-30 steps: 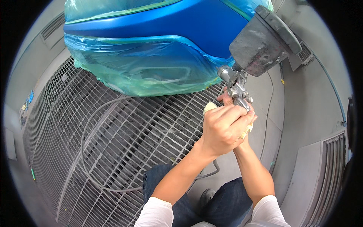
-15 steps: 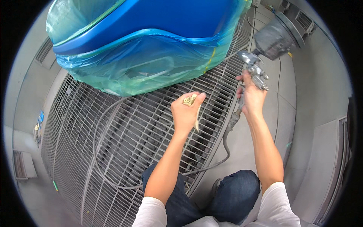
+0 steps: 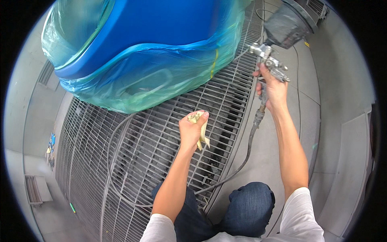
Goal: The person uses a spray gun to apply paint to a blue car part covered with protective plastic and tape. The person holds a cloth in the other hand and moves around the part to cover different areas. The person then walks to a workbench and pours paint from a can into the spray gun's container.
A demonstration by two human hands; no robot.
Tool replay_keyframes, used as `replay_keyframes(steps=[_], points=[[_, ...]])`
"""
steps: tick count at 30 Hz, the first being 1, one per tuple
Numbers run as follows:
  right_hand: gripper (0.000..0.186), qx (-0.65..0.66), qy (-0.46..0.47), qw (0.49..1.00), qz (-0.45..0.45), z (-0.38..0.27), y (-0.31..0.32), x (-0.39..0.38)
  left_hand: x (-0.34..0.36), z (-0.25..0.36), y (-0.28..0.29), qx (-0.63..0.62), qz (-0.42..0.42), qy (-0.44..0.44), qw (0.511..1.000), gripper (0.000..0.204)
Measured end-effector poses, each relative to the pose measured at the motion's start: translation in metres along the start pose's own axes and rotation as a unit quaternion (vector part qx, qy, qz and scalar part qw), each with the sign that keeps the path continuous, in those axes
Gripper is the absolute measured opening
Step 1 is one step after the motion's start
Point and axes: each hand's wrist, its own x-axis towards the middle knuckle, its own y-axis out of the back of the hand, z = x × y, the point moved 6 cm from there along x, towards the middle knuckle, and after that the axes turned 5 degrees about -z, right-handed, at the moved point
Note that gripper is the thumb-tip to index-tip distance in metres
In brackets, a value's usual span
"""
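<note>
Closed round a crumpled pale-yellow cloth (image 3: 203,131), my left hand (image 3: 190,127) is over the floor grating, with the cloth's end hanging below the fingers. My right hand (image 3: 275,92) grips a metal spray gun (image 3: 269,60) by its handle, out to the right. A dark paint-stained cup (image 3: 288,25) sits on top of the gun, tilted to the upper right. From the handle's base an air hose (image 3: 253,137) runs down toward my knees. Ahead stands a car body with a glossy blue panel (image 3: 165,24), wrapped below and at the left in greenish plastic film (image 3: 133,82). Both hands are apart from it.
Metal grating (image 3: 161,137) covers the floor under the car and my left hand. The hose loops (image 3: 109,161) across it at the left. Smooth concrete (image 3: 258,169) borders the grating on the right, beside a grey wall (image 3: 342,72). Small coloured items (image 3: 51,147) lie far left.
My right hand has lifted slightly with the spray gun. My left hand has shifted a little left, and more cloth hangs from it. The view has turned slightly.
</note>
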Motion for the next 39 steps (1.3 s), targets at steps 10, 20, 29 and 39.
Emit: replay_keyframes(steps=[10, 20, 29, 39], points=[[0.025, 0.005, 0.017, 0.996, -0.093, -0.032, -0.059, -0.053, -0.004, -0.007, -0.010, -0.087, -0.028, 0.083, 0.992, 0.017], [0.021, 0.011, 0.038, 0.998, -0.049, -0.056, -0.034, -0.008, -0.015, -0.003, 0.006, -0.098, -0.007, 0.061, 0.993, 0.020], [0.024, -0.008, 0.056, 0.996, -0.070, -0.096, -0.084, -0.022, -0.010, -0.011, -0.004, -0.106, -0.008, 0.057, 0.993, 0.019], [0.036, -0.002, 0.106, 0.968, -0.229, -0.133, -0.121, -0.013, -0.010, -0.009, 0.002, -0.123, 0.016, 0.055, 0.991, 0.021]])
